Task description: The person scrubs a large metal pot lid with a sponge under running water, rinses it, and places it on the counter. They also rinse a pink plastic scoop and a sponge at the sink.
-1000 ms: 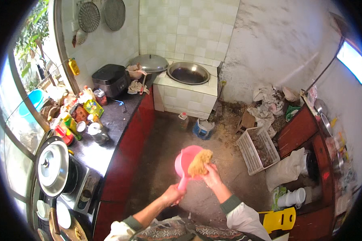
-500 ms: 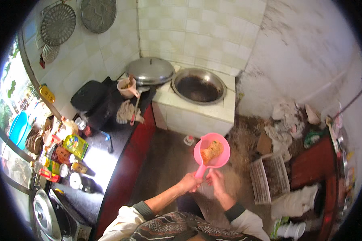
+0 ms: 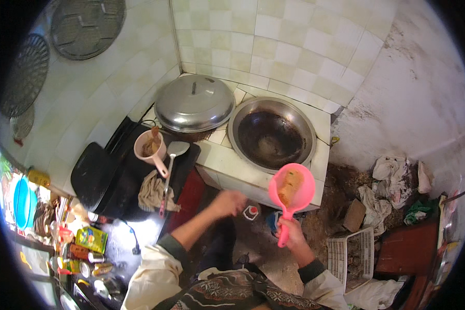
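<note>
My right hand (image 3: 293, 233) is closed round the handle of a pink plastic dipper (image 3: 309, 187). Inside the dipper lies orange and tan food (image 3: 291, 186), its kind unclear. The dipper hangs in the air at the near edge of the tiled stove, just short of the large metal wok (image 3: 306, 145), whose dark inside holds no visible food. My left hand (image 3: 228, 203) is off the dipper, over the gap between counter and stove. Motion smears its fingers.
Left of the wok lies a domed metal lid (image 3: 195, 106). The black counter holds a pale dipper (image 3: 145, 151) with brown contents, a wok spatula (image 3: 169, 178), a crumpled cloth (image 3: 152, 192) and several jars. A white plastic basket (image 3: 340, 258) stands on the floor at right.
The dipper's handle has passed from my left hand to my right. The dipper is closer to the wok, and my left hand has moved off leftward. The view has shifted toward the stove.
</note>
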The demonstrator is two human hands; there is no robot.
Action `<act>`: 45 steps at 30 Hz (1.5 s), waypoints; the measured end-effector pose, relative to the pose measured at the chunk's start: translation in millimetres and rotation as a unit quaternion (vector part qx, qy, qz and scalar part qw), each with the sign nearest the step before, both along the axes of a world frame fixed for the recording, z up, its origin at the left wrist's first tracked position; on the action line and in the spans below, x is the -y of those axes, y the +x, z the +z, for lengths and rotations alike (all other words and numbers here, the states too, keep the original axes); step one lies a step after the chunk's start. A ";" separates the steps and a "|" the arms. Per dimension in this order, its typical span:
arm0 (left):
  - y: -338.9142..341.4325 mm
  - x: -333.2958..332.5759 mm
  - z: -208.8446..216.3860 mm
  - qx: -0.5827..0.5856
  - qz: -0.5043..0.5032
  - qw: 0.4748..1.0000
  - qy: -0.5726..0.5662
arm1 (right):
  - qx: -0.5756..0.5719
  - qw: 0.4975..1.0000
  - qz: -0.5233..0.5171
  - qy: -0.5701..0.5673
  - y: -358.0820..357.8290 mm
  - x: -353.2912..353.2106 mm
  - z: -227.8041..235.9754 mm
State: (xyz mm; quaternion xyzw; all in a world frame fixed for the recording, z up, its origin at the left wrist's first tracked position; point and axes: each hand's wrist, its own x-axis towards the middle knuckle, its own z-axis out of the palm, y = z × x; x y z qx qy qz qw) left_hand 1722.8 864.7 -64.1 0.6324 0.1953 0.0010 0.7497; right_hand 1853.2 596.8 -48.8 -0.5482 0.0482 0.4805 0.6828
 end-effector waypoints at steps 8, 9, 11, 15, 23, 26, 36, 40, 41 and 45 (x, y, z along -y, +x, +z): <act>143.5 -377.1 -54.5 -0.152 0.343 0.855 0.357 | -0.010 0.988 -0.115 -0.099 92.5 -65.6 -11.1; 147.9 -424.2 -74.2 -0.187 0.349 0.788 0.471 | -0.020 0.986 -0.127 -0.107 100.3 -77.9 -12.8; 193.5 -460.4 -66.8 -0.208 0.369 0.789 0.446 | -0.044 0.975 -0.158 -0.151 114.8 -94.4 -9.3; 210.5 -557.1 -90.5 -0.204 0.397 0.741 0.503 | -0.067 0.968 -0.156 -0.186 130.5 -148.7 -8.5; 256.7 -577.5 -91.1 -0.289 0.340 0.683 0.578 | -0.072 0.956 -0.168 -0.231 150.8 -198.4 -15.9; 267.5 -580.4 -86.9 -0.353 0.311 0.729 0.497 | -0.071 0.951 -0.216 -0.211 158.5 -207.7 -22.5; 234.6 -634.8 -89.1 -0.165 0.368 0.800 0.443 | -0.029 0.945 -0.236 -0.225 163.5 -207.1 2.6; 227.7 -567.6 17.5 -0.122 0.331 0.852 0.386 | -0.024 0.944 -0.285 -0.165 165.4 -207.4 10.5; 230.0 -548.3 28.0 -0.070 0.338 0.853 0.391 | -0.027 0.939 -0.307 -0.155 172.2 -209.9 4.8; 262.8 -459.4 52.3 -0.053 0.311 0.878 0.360 | -0.025 0.923 -0.367 -0.114 192.7 -199.2 -1.1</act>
